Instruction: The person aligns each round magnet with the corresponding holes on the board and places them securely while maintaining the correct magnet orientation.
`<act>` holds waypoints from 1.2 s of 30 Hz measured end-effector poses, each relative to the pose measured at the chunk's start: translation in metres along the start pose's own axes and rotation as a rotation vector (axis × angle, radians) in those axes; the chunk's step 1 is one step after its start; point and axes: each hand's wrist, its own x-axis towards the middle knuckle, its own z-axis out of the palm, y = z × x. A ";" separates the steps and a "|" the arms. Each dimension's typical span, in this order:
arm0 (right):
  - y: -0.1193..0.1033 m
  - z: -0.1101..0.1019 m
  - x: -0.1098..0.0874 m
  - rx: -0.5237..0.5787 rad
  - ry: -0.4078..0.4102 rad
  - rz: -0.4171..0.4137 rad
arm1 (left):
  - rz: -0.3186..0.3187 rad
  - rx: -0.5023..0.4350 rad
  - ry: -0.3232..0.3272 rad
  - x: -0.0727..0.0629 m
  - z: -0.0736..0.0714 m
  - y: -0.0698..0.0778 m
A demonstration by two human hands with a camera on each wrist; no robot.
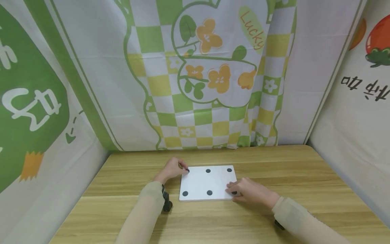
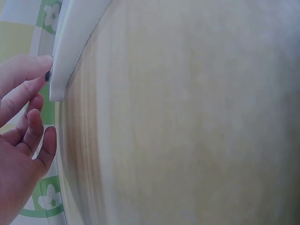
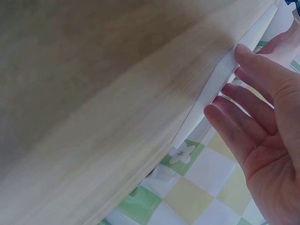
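A white rectangular board (image 1: pixel 198 183) lies flat on the wooden table, with several black round discs on its top. My left hand (image 1: pixel 173 168) is at the board's far left corner; thumb and forefinger pinch a small black disc (image 2: pixel 48 76), while the other fingers curl loosely. My right hand (image 1: pixel 248 190) rests at the near right corner, fingertips on the board beside another black disc (image 1: pixel 234 192). In the right wrist view, the thumb (image 3: pixel 243 54) touches the board's edge and the other fingers are extended.
The wooden table (image 1: pixel 122 206) spreads around the board. A printed checkered cloth (image 1: pixel 213 118) hangs behind it, with cloth walls on both sides. Each wrist wears a strap; a dark device (image 1: pixel 167 202) shows at the left one.
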 end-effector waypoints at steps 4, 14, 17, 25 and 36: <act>-0.001 -0.001 0.000 0.018 -0.007 0.027 | -0.008 0.005 0.002 0.001 0.000 0.000; -0.002 -0.001 0.001 0.010 0.004 0.002 | -0.003 0.025 0.007 0.003 0.000 -0.001; -0.001 0.000 0.001 0.001 0.004 -0.005 | -0.004 0.035 0.005 0.002 0.000 -0.003; -0.001 0.001 0.004 0.008 0.010 -0.018 | 0.024 0.058 0.014 0.000 -0.005 -0.007; 0.015 -0.009 -0.001 0.076 0.089 0.075 | 0.071 0.151 0.165 -0.014 -0.011 0.003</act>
